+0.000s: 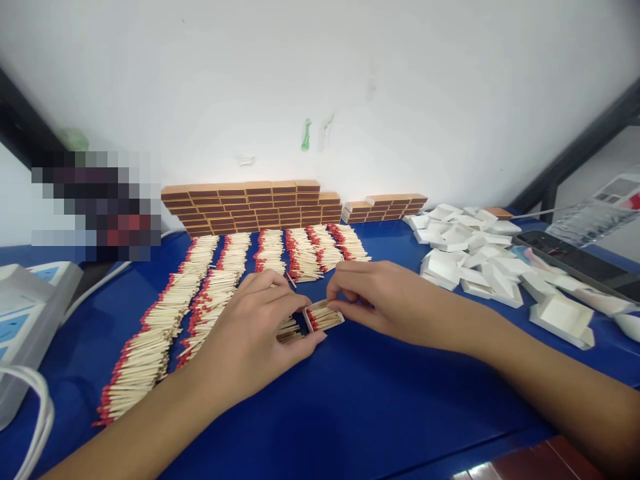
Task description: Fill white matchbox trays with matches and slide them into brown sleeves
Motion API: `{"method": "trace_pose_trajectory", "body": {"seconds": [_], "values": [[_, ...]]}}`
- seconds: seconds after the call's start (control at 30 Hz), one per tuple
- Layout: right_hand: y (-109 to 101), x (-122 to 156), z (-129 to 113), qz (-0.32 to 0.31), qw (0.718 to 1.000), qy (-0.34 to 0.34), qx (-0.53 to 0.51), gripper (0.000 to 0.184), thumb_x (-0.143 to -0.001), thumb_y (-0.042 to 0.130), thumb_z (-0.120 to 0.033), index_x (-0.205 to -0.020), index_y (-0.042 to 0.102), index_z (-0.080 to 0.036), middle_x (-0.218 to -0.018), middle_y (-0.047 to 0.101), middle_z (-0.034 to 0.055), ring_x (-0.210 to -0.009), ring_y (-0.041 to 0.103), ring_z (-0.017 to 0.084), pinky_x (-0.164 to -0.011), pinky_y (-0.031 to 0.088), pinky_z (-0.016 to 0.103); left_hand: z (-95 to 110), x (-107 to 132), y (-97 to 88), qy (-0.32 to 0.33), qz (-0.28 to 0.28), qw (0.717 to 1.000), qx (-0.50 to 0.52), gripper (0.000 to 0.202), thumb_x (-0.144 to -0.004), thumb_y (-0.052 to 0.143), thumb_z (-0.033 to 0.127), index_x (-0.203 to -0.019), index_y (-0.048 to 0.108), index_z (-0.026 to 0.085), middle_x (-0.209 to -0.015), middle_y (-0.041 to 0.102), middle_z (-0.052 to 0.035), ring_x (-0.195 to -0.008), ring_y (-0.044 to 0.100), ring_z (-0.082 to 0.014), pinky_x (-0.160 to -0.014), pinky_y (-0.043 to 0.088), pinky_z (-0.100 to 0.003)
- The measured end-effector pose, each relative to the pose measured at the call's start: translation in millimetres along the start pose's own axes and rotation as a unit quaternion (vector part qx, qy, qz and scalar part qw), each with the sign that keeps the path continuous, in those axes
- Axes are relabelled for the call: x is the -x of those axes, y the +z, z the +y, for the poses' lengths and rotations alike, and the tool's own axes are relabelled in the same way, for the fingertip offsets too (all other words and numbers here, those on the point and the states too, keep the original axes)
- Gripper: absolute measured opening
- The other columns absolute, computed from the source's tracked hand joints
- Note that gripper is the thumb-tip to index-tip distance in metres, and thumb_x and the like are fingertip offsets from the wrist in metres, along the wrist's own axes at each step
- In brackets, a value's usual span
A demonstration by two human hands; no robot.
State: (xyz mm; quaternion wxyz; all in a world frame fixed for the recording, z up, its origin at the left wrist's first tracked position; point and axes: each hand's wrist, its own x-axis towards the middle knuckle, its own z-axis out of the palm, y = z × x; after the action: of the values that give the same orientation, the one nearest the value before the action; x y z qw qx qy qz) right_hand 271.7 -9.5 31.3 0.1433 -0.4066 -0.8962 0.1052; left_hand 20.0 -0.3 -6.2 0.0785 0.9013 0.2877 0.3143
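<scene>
A small white matchbox tray (324,316) filled with red-tipped matches lies on the blue table (350,407), between both hands. My left hand (255,327) curls round its left side, thumb under the tray's near edge, fingers bent over loose matches. My right hand (380,293) pinches the tray's far right corner with bent fingers. Long rows of loose matches (200,300) stretch from the left hand toward the back.
Brown matchbox sleeves (255,205) are stacked like bricks along the white wall. A heap of empty white trays (480,260) lies at the right, with a dark flat device (575,260) beyond. A white power strip (25,313) and cables sit at the left edge.
</scene>
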Motion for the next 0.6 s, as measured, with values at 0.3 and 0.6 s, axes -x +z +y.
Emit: {"method": "trace_pose_trajectory", "body": {"seconds": [0.3, 0.6], "values": [[-15, -3, 64, 0.055, 0.995, 0.073, 0.044, 0.018, -0.1, 0.059, -0.028, -0.096, 0.074, -0.02, -0.079, 0.066, 0.0032, -0.069, 0.057, 0.017, -0.065, 0.036, 0.03, 0, 1, 0.6, 0.008, 0.009, 1.0, -0.007, 0.02, -0.091, 0.083, 0.033, -0.105, 0.076, 0.02, -0.084, 0.075, -0.0029, -0.097, 0.064, -0.0258, -0.093, 0.053, -0.046], [-8, -5, 68, 0.044, 0.995, 0.083, 0.036, 0.014, -0.096, 0.059, -0.024, -0.097, 0.072, -0.019, -0.079, 0.065, 0.0021, -0.07, 0.057, 0.017, -0.066, 0.037, 0.03, -1, 2, 0.4, 0.008, 0.011, 1.0, -0.007, 0.023, -0.09, 0.084, 0.032, -0.105, 0.077, 0.018, -0.086, 0.076, -0.0036, -0.098, 0.064, -0.0265, -0.094, 0.052, -0.047]]}}
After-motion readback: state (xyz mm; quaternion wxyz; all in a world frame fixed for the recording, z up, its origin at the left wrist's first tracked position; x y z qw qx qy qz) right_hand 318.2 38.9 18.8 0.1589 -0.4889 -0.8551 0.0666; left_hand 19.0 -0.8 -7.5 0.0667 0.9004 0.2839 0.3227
